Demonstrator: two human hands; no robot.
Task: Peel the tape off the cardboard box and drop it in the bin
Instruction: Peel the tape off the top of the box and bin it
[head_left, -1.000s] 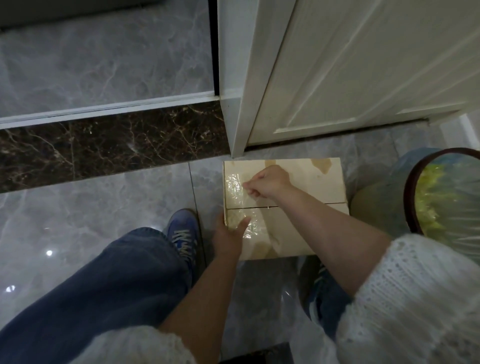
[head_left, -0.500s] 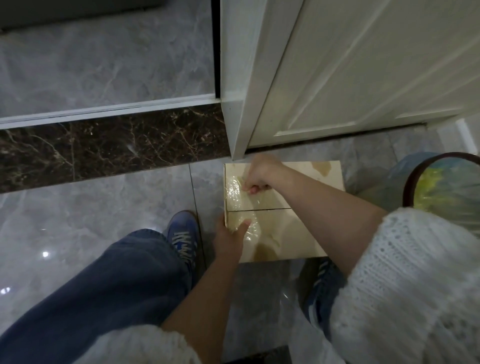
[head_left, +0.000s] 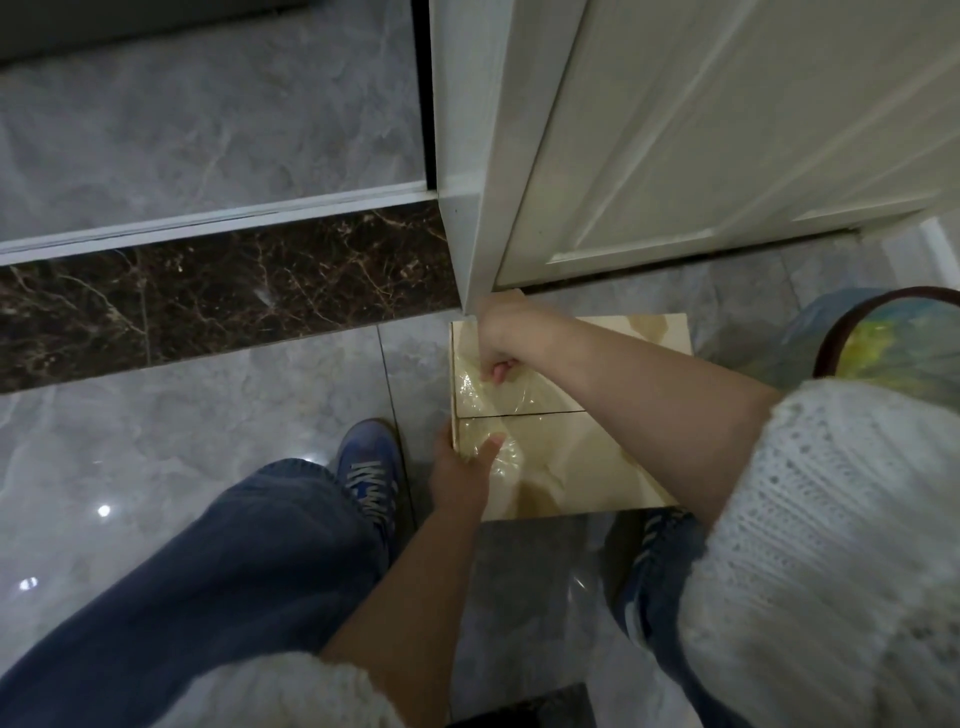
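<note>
A tan cardboard box (head_left: 582, 467) lies on the floor between my feet, its two top flaps meeting at a seam. Clear, wrinkled tape (head_left: 483, 395) runs across the seam along the box's left end. My right hand (head_left: 506, 338) sits over the far left part of the lid, fingers curled and pinching the tape. My left hand (head_left: 465, 467) grips the near left corner of the box, thumb pressed on the taped lid. The bin (head_left: 883, 343), lined with a bluish plastic bag, stands to the right of the box.
A white door (head_left: 701, 140) and its frame (head_left: 462, 156) rise just behind the box. A dark marble threshold (head_left: 208, 296) crosses the grey tiled floor on the left. My blue shoes (head_left: 369, 473) and jeans flank the box.
My right hand has moved from the middle seam toward the far edge of the box, still pinching the tape. The left hand has stayed on the near corner.
</note>
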